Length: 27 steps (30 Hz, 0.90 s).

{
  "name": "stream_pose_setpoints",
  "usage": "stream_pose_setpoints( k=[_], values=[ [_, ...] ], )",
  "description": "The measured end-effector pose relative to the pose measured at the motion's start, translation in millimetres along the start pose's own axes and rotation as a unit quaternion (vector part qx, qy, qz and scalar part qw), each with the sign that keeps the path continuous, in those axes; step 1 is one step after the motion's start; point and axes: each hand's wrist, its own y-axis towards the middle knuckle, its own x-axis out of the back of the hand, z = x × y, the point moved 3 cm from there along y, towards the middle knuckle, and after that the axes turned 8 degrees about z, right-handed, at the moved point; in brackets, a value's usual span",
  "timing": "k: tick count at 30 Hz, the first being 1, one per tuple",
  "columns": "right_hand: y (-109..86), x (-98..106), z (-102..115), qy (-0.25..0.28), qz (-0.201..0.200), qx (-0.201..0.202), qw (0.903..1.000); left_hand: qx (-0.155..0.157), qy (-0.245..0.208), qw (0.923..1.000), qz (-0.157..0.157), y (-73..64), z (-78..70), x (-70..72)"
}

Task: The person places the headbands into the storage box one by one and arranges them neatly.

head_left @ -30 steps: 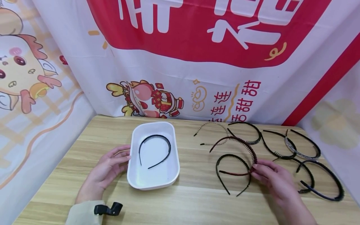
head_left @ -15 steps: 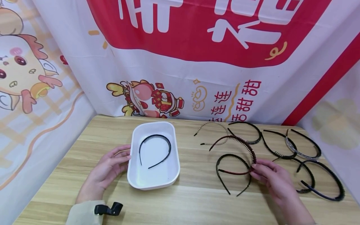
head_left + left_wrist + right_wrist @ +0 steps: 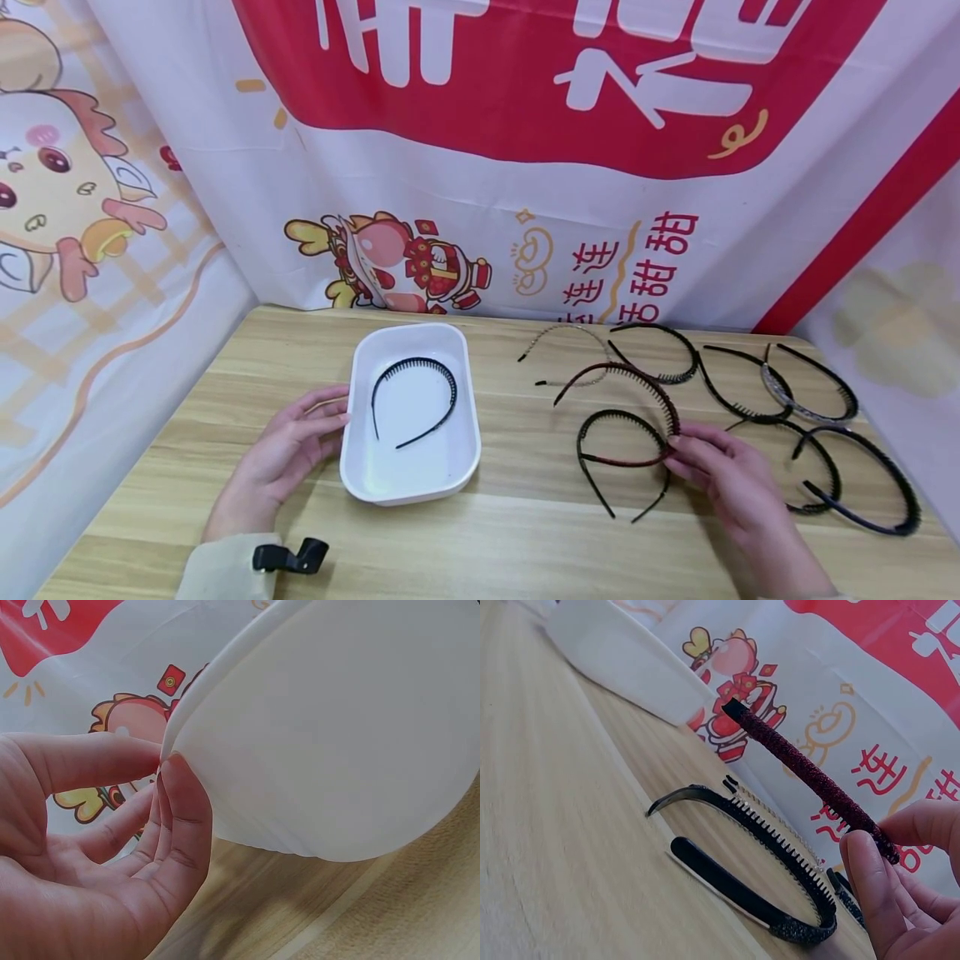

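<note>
My right hand (image 3: 723,468) pinches a dark red toothed headband (image 3: 670,407) by its curved side, raised over the table. Below it lies a black headband (image 3: 587,477), partly crossed by the red one in the head view. The right wrist view shows the red headband (image 3: 802,769) edge-on between thumb and fingers. My left hand (image 3: 298,446) holds the left rim of a white plastic tub (image 3: 408,492), thumb and finger pinching the edge (image 3: 169,739) in the left wrist view. Inside the tub a black toothed headband (image 3: 452,392) lies flat.
Several black headbands lie at the right, among them one at the back (image 3: 693,364) and a thick one (image 3: 909,492) near the right edge. A thin beaded headband (image 3: 567,327) lies behind the red one. A printed cloth (image 3: 480,200) hangs along the wooden table's (image 3: 517,550) back.
My right hand has moved very slightly left with the red headband. The left hand and the tub have stayed in place.
</note>
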Motion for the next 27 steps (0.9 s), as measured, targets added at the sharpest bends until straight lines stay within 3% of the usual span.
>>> stream_pose_setpoints(
  k=[7,27],
  values=[
    [3.0,-7.3,3.5,-0.003,0.004,-0.007,1.0,0.01,0.009,0.9998,-0.012,1.7,-0.6,0.4],
    [11.5,-39.6,15.8,-0.012,0.032,0.03,0.999,0.014,0.011,0.9997,-0.017,1.2,-0.7,0.9]
  ],
)
